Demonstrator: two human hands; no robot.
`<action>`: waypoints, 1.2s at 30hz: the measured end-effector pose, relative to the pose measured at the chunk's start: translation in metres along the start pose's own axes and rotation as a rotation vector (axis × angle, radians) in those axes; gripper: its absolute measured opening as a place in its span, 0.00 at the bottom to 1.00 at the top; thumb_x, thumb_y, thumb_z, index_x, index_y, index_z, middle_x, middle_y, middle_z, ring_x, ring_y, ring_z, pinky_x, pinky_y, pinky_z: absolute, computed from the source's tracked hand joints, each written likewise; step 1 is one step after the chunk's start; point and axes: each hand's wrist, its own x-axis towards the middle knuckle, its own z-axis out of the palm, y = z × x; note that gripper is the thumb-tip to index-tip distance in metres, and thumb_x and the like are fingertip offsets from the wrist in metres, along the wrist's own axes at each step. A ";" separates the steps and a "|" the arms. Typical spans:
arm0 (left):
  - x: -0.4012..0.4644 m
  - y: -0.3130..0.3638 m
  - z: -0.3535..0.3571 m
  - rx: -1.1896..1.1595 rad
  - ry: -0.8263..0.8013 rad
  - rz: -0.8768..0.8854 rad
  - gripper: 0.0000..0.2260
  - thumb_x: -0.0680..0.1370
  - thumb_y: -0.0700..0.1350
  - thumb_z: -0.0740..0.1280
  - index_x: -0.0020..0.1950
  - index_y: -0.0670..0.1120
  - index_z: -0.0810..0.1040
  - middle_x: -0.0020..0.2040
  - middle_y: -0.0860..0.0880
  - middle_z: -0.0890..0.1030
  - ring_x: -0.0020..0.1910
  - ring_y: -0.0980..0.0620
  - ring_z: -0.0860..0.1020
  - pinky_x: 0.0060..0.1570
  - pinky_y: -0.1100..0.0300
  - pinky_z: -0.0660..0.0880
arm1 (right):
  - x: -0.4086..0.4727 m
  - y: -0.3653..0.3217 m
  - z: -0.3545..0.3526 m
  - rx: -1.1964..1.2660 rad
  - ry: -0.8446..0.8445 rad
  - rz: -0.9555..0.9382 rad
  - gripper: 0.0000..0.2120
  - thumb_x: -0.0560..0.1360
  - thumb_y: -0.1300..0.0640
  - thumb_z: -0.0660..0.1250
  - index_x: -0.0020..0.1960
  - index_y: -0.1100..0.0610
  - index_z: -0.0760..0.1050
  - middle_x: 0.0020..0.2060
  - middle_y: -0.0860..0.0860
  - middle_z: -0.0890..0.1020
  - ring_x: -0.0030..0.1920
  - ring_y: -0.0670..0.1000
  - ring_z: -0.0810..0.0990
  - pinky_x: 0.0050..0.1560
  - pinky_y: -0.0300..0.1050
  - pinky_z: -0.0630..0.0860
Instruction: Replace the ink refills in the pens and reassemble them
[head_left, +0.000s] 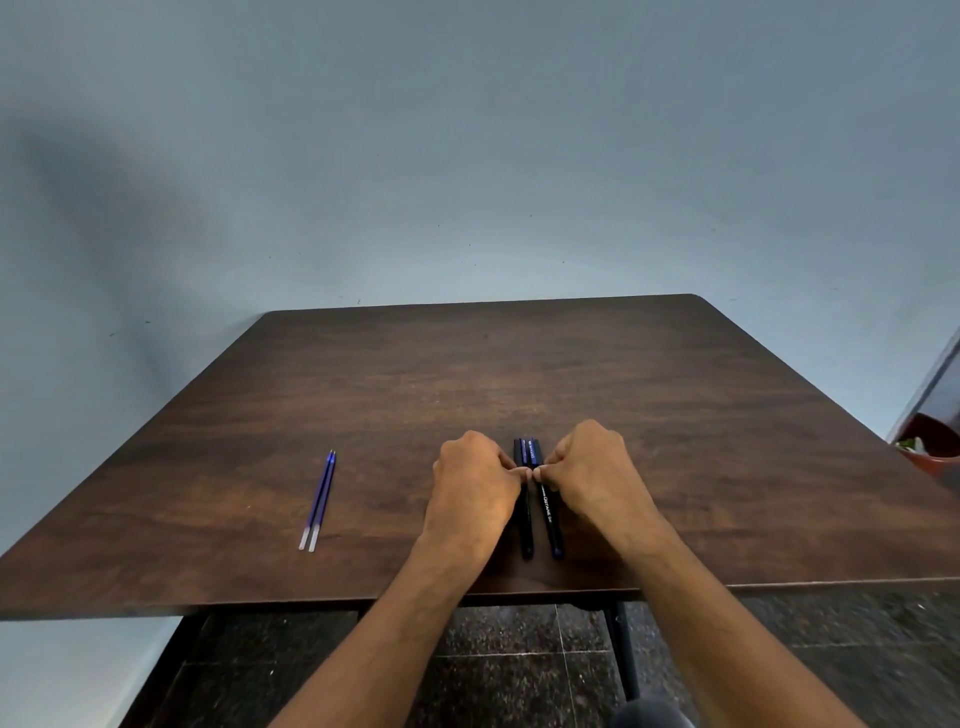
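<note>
Head cam looks down at two black pens (540, 514) lying side by side near the front edge of a dark wood table (519, 374), caps pointing away from the person, the right one with white lettering along its barrel. Both hands are down on them: the left hand (475, 488) sits curled against the left pen and the right hand (592, 475) against the right pen, fingertips meeting over the spot just below the caps. Looks like each is pinching at its pen, though the knuckles block the actual contact, so I can't say how firm the grip is. The left hand also covers part of the left pen's barrel. Off to the left, well apart from the pens, two blue ink refills (318, 501) lie touching each other, clear ends toward the person. At the right edge of the view a red pot (930, 449) peeks in. Behind everything is a plain bluish wall (467, 156), and a speckled dark floor (519, 665) shows under the table.
</note>
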 end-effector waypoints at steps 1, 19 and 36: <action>0.002 0.000 0.001 -0.018 -0.015 -0.004 0.09 0.72 0.51 0.77 0.33 0.53 0.82 0.28 0.53 0.82 0.28 0.57 0.82 0.32 0.56 0.84 | 0.000 0.000 0.000 0.012 0.007 -0.002 0.07 0.73 0.56 0.77 0.40 0.59 0.86 0.37 0.55 0.86 0.38 0.52 0.85 0.42 0.51 0.85; -0.003 -0.004 -0.004 -0.278 -0.103 -0.038 0.09 0.74 0.48 0.77 0.34 0.51 0.83 0.29 0.47 0.84 0.21 0.58 0.77 0.23 0.65 0.75 | 0.000 0.010 0.004 0.220 0.028 0.007 0.11 0.70 0.54 0.79 0.32 0.55 0.85 0.25 0.48 0.82 0.19 0.36 0.73 0.21 0.30 0.68; -0.007 -0.005 -0.023 -0.227 0.073 0.164 0.05 0.75 0.49 0.75 0.39 0.52 0.84 0.29 0.54 0.82 0.26 0.62 0.79 0.29 0.63 0.77 | -0.005 0.000 0.014 -0.059 0.369 -0.335 0.13 0.81 0.50 0.65 0.48 0.58 0.82 0.43 0.53 0.83 0.44 0.50 0.82 0.45 0.44 0.79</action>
